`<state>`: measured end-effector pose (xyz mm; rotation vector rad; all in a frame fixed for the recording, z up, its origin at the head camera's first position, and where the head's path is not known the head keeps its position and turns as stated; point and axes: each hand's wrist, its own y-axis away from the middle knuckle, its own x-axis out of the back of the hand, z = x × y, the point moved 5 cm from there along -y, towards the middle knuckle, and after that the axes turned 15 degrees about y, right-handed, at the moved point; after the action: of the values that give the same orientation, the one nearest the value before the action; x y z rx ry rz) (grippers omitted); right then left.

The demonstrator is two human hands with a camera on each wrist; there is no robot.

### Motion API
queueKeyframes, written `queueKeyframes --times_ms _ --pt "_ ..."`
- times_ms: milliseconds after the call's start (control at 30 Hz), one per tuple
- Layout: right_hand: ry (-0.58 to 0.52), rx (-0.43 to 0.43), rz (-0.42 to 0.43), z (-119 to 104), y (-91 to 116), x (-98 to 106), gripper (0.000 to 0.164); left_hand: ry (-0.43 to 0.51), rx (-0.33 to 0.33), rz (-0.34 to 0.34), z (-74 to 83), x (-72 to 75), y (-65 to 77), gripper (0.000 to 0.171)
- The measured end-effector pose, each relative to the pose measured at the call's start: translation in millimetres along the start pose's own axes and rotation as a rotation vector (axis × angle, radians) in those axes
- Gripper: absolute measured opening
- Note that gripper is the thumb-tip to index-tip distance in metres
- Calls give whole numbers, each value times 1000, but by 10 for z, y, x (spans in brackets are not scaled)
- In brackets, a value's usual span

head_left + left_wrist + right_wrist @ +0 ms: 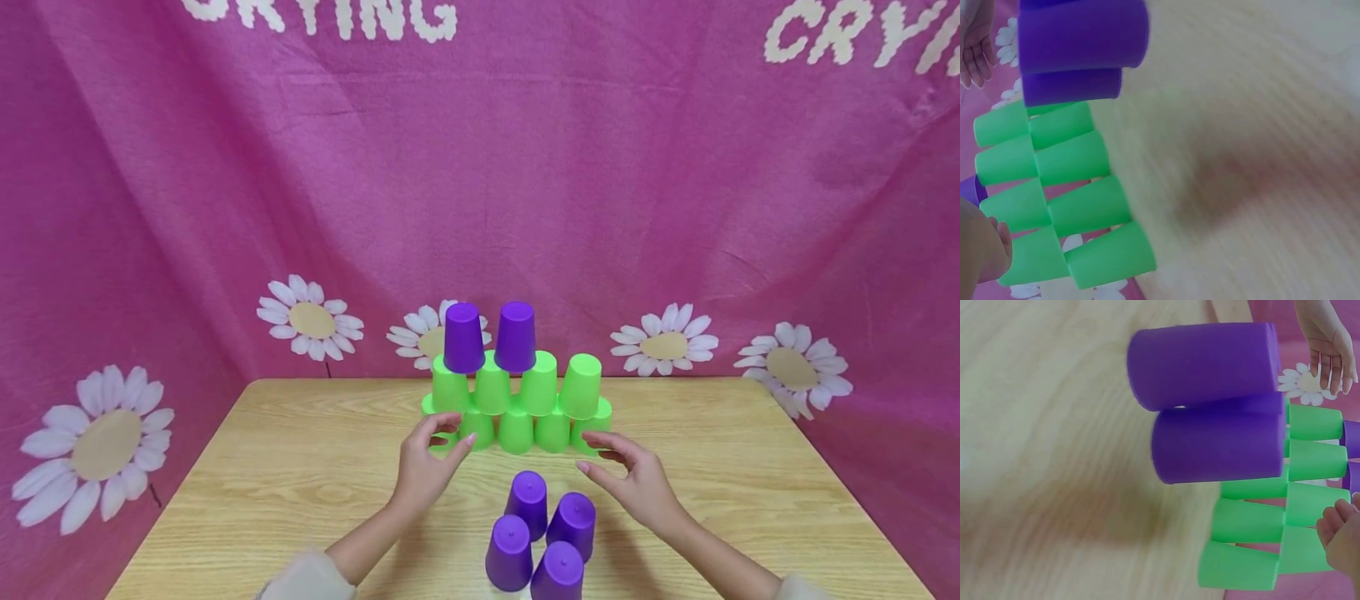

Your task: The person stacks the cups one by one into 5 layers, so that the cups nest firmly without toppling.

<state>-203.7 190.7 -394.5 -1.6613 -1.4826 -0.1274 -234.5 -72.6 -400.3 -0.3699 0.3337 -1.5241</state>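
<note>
In the head view my left hand hovers before the left end of a stack of upside-down green cups, thumb and fingers apart, holding nothing. My right hand is before the stack's right end, likewise holding nothing between its spread thumb and fingers. The green cups form two rows, the upper bridging the lower. On the upper row stand two purple cups, one at the far left and one beside it. Several more upside-down purple cups are clustered between my forearms, nearer to me.
The stack stands on a light wooden table. Behind and beside the table hangs a pink cloth with white daisies and lettering. The right wrist view shows the near purple cups in front of the green ones.
</note>
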Motion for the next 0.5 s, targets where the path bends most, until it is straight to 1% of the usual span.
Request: queueKeyframes --times_ms 267,500 --pt "18 9 -69 27 201 -89 36 -19 48 -75 -123 -19 191 28" --pt "60 6 -130 82 368 -157 42 16 147 -128 -205 -73 373 32"
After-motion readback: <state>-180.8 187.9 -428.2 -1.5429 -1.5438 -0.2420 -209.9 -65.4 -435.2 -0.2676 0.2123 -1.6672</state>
